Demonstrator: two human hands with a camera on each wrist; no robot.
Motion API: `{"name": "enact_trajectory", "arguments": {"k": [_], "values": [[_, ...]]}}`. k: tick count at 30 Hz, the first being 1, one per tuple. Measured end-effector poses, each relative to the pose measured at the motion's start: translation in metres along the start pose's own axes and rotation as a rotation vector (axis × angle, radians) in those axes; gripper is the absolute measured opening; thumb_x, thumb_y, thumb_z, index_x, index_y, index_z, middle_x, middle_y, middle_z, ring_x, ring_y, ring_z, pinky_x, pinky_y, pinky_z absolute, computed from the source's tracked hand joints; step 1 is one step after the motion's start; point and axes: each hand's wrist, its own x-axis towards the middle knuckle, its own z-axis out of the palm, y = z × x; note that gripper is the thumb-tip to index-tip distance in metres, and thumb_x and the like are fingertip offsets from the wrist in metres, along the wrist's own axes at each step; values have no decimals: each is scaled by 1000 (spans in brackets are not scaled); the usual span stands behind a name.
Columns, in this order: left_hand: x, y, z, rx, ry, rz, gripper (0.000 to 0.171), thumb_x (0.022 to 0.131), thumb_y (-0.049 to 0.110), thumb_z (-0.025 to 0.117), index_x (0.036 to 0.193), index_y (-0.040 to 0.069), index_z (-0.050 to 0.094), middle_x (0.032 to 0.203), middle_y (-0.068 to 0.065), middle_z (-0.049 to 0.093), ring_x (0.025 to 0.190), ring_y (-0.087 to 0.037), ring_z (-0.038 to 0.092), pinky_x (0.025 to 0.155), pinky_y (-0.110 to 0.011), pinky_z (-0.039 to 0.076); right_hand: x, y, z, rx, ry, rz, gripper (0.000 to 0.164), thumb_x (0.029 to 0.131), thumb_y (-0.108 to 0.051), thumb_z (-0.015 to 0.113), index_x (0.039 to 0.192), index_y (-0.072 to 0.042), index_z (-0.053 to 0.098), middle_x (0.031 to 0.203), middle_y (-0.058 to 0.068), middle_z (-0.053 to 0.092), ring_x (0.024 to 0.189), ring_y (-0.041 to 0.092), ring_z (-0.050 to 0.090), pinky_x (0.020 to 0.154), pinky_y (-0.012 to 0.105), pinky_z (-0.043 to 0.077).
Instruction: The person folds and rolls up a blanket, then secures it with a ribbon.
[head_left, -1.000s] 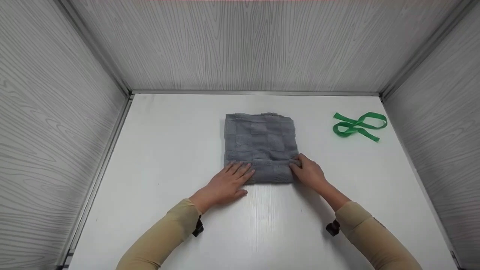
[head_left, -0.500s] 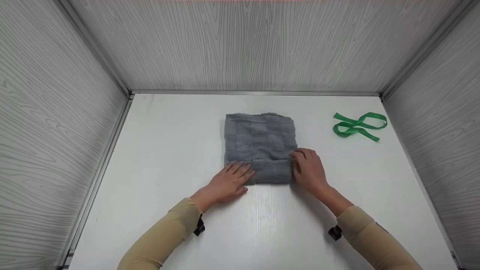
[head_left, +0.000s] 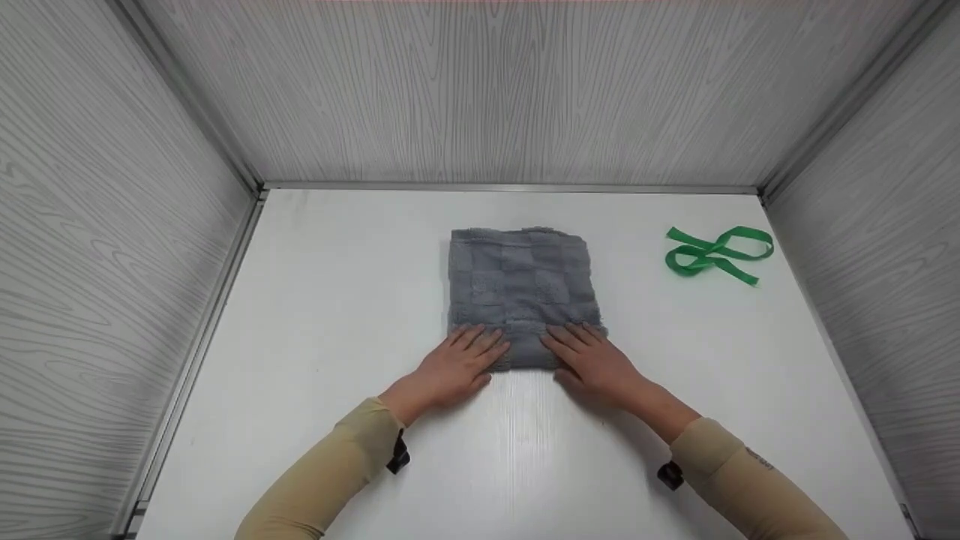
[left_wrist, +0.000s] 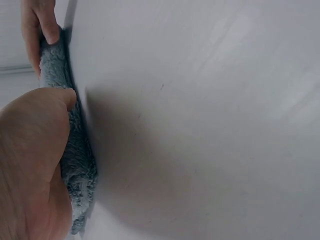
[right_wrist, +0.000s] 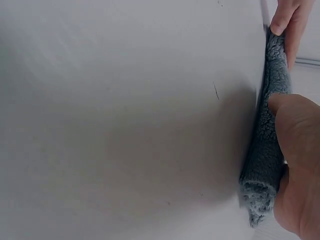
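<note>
A grey checkered plush towel point(head_left: 517, 277) lies flat on the white table, its near edge turned over into a thick fold. On the left part of that fold rests my left hand point(head_left: 450, 369), palm down with straight fingers. My right hand point(head_left: 596, 367) lies the same way on the right part, fingers extended over the cloth. Both wrist views show the rolled near edge of the towel point(left_wrist: 79, 170) from the side, with a curled layer at its right end point(right_wrist: 259, 192). Each thumb sits by the front of the fold.
A looped green ribbon point(head_left: 720, 253) lies at the table's back right. Grey wood-grain panels point(head_left: 480, 97) wall the table point(head_left: 345, 277) at the back and on both sides.
My right hand has let go of the fold's right corner, which it pinched earlier, and has flattened onto the towel. My left hand has stayed in place.
</note>
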Motion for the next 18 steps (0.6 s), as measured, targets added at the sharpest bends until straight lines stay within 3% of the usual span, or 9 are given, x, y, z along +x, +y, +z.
{"name": "enact_trajectory", "arguments": {"k": [12,18], "values": [[4,-3,-2,-37,50,-19,56,111,13,42,164,19,27,167,-2,28,153,-29,25,123,-46,20,-6,14,-2,-64,-5,21,58,102,-8,62,156,-5,42,157,14,45,145,34,39,120,48,28],[8,-4,-2,-68,159,-63,59,101,-2,53,157,12,40,156,-7,46,143,-29,43,118,-45,33,1,10,-4,-55,6,50,60,95,1,67,152,-5,48,150,15,52,140,35,45,117,50,34]]}}
